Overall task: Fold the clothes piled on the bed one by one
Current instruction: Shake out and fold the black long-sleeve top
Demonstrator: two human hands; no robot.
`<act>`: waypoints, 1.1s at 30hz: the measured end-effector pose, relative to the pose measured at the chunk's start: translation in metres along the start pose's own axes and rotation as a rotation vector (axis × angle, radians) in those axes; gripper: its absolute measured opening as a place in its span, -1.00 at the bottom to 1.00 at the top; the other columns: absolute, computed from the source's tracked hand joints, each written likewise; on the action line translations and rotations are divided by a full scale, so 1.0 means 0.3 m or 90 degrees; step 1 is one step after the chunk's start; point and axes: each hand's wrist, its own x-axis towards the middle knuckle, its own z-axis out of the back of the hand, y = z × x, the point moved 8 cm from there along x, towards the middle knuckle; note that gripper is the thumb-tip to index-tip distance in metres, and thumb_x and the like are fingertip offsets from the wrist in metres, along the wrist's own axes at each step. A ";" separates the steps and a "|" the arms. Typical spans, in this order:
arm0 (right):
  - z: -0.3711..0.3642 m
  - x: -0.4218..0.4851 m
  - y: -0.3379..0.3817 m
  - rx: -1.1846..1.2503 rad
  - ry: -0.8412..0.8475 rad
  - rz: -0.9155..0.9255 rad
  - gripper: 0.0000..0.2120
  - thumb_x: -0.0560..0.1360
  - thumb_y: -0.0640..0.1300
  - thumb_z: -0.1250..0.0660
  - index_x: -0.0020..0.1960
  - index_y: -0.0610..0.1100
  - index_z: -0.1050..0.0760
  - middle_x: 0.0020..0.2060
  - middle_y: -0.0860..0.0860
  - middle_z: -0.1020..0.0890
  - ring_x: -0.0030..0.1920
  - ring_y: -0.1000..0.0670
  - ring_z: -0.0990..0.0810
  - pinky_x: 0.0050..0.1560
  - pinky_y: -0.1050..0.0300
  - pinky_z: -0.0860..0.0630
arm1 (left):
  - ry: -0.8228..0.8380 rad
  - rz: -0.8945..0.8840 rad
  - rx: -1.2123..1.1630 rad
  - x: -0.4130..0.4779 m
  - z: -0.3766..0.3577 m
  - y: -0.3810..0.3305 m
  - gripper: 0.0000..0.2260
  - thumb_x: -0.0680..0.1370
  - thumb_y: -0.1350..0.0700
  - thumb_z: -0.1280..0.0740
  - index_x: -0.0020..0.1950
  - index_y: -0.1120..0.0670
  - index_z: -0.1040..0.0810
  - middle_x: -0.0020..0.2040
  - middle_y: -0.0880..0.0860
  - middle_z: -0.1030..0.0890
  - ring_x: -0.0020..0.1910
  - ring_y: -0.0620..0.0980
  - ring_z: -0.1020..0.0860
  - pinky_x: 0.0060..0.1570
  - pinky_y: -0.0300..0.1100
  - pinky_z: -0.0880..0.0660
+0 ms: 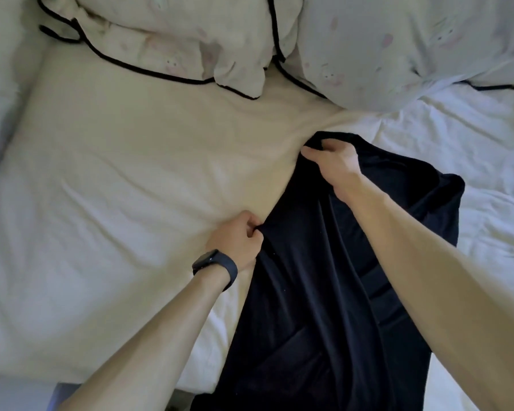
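**Both hands on dark garment at right of bed; pillows at head**

We find one dark garment (pixel 324 277) lying lengthwise on the white sheet (pixel 116 173), right of centre, its near end running off the bottom edge of the view. The cloth is creased and partly doubled over itself; we cannot tell what kind of garment it is.

We record the left hand (pixel 238 235) at the garment's left edge, fingers curled and pinching the cloth there. A dark wristband (pixel 215 269) sits on that wrist. The right hand (pixel 331 163) is at the far end of the garment, fingers and thumb closed round a bunched fold. The right forearm crosses over the cloth and hides part of its right half from us.

Around the work we note two pillows at the head of the bed. The left pillow (pixel 166 40) is pale, crumpled, with black piping; the right pillow (pixel 398 46) carries a faint pink print and lies close to the garment's far end without touching it. A rumpled white duvet (pixel 472 137) lies to the right, beside the garment's right edge.
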 end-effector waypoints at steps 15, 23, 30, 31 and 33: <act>0.062 -0.820 -0.807 -0.598 -0.149 0.236 -0.38 0.66 0.24 -0.05 0.67 0.11 -0.04 0.67 -0.06 0.05 0.66 -0.13 0.07 0.56 -0.29 -0.05 | 0.059 -0.467 0.641 -0.150 -0.312 -0.210 -0.46 0.63 -0.27 0.14 0.55 -0.31 0.31 0.63 -0.08 0.26 0.58 0.07 0.35 0.48 0.15 0.38; 0.186 -0.984 -1.148 -0.574 -0.252 0.124 -0.37 0.66 0.29 0.06 0.67 0.09 -0.02 0.66 -0.13 0.04 0.65 -0.17 0.06 0.59 -0.27 0.17 | -0.076 -0.471 0.542 -0.389 -0.361 -0.133 -0.43 0.63 -0.22 -0.03 0.63 -0.19 -0.01 0.66 0.03 0.02 0.63 0.12 0.06 0.52 0.26 0.09; 0.191 -1.138 -1.360 -0.576 -0.237 0.113 -0.38 0.62 0.25 -0.05 0.65 0.12 -0.12 0.66 -0.12 -0.03 0.65 -0.16 0.00 0.56 -0.35 0.01 | 0.030 -0.494 0.673 -0.743 -0.609 0.135 -0.39 0.59 -0.16 -0.14 0.63 -0.18 -0.04 0.65 0.01 0.00 0.61 0.12 -0.05 0.48 0.32 -0.07; 0.211 -1.164 -1.382 -0.555 -0.234 0.106 -0.38 0.62 0.26 -0.06 0.64 0.14 -0.11 0.66 -0.11 -0.04 0.65 -0.15 0.01 0.56 -0.31 0.04 | 0.015 -0.469 0.668 -0.771 -0.592 0.159 -0.40 0.59 -0.15 -0.14 0.63 -0.18 -0.08 0.65 0.01 -0.04 0.60 0.13 -0.07 0.47 0.31 -0.08; 0.266 -1.220 -1.424 -0.472 -0.247 0.070 -0.37 0.60 0.26 -0.09 0.63 0.14 -0.14 0.65 -0.09 -0.07 0.64 -0.14 -0.02 0.56 -0.24 0.01 | -0.041 -0.403 0.595 -0.825 -0.534 0.202 -0.44 0.58 -0.12 -0.17 0.59 -0.17 -0.20 0.63 0.04 -0.13 0.59 0.15 -0.11 0.48 0.27 -0.09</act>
